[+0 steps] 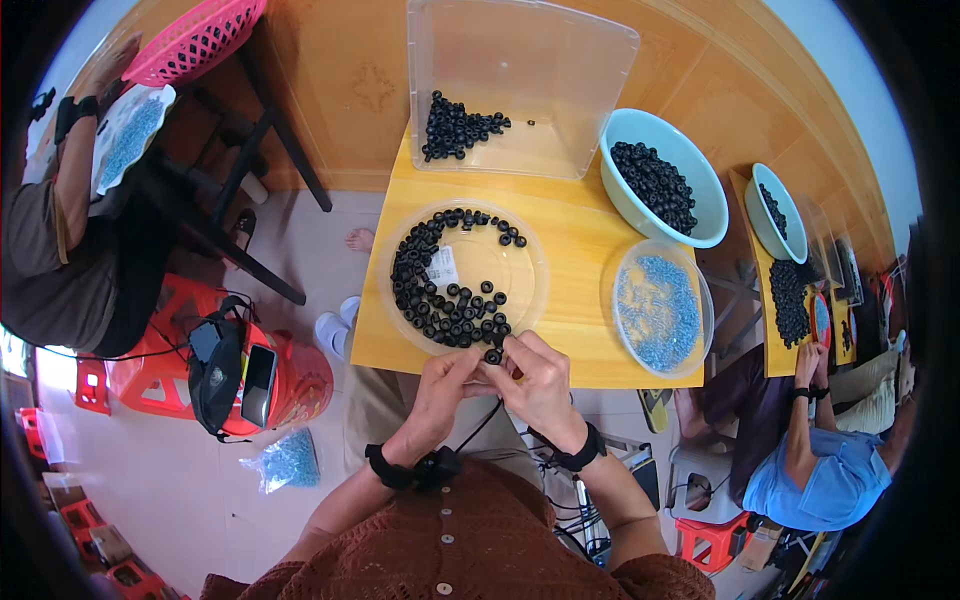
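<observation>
My left hand [447,392] and my right hand [541,386] meet at the near edge of the wooden table, fingers closed in a pinch. A small black round part with a hole [493,356] shows at the tips of my right fingers. Whatever my left fingers pinch is hidden. Just beyond my hands lies a shallow round clear tray [530,290], holding many similar black parts [420,270] along its left and near sides and a small white label. To the right, an oval clear tray [622,330] contains small light-blue transparent pieces [665,315].
Behind stand a clear plastic bin [530,80] and a light-blue basin [712,195], both with black parts. On the left, a red stool [300,380] bears a black bag and a phone; a bag of blue pieces [288,460] lies on the floor. Other people sit left and right.
</observation>
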### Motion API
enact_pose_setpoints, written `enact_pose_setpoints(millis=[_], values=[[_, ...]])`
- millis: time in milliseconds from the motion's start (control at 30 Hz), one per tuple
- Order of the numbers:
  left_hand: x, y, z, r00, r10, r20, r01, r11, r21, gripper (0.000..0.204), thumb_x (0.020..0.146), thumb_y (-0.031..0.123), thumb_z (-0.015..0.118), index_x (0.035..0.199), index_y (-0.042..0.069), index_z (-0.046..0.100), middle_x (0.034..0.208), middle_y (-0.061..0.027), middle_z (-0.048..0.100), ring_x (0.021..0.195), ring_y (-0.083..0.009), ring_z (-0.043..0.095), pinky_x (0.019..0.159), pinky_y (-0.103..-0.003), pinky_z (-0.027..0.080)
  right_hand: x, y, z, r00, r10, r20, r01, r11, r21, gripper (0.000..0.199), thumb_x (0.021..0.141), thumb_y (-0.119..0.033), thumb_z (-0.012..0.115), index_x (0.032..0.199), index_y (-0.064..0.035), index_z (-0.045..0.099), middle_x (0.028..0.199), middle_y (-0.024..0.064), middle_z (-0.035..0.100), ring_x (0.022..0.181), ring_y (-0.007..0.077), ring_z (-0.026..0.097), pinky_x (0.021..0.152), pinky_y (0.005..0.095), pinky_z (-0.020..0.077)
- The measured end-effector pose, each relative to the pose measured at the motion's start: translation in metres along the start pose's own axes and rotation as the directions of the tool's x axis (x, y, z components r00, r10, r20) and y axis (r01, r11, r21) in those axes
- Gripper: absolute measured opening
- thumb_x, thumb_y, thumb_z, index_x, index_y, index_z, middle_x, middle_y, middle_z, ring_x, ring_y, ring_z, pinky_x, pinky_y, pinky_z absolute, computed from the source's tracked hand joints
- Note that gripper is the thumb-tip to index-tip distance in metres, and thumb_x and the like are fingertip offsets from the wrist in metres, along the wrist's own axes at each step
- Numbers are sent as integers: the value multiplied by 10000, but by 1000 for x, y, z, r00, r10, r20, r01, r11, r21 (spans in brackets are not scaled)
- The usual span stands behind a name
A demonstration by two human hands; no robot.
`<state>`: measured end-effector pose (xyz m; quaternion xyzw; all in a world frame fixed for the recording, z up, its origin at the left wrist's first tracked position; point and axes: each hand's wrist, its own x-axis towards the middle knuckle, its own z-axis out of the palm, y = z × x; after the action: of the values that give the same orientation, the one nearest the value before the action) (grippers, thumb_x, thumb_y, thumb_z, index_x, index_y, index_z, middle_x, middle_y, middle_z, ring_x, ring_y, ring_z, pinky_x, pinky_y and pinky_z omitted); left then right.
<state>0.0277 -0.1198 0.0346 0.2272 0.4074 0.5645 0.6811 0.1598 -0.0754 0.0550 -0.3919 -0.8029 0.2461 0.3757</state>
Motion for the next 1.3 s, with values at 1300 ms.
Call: enact_pose_setpoints(millis=[1300], values=[[-15, 3, -13, 998, 13, 62, -20, 994, 110, 269, 901, 215, 494, 929, -23, 615, 790, -63, 625, 724, -123, 609, 683, -260, 515, -2, -9, -8, 967, 138, 213, -169, 976, 135, 195, 707, -51, 654, 873, 30, 592, 659, 78, 490, 575, 150, 545, 465, 261, 431]])
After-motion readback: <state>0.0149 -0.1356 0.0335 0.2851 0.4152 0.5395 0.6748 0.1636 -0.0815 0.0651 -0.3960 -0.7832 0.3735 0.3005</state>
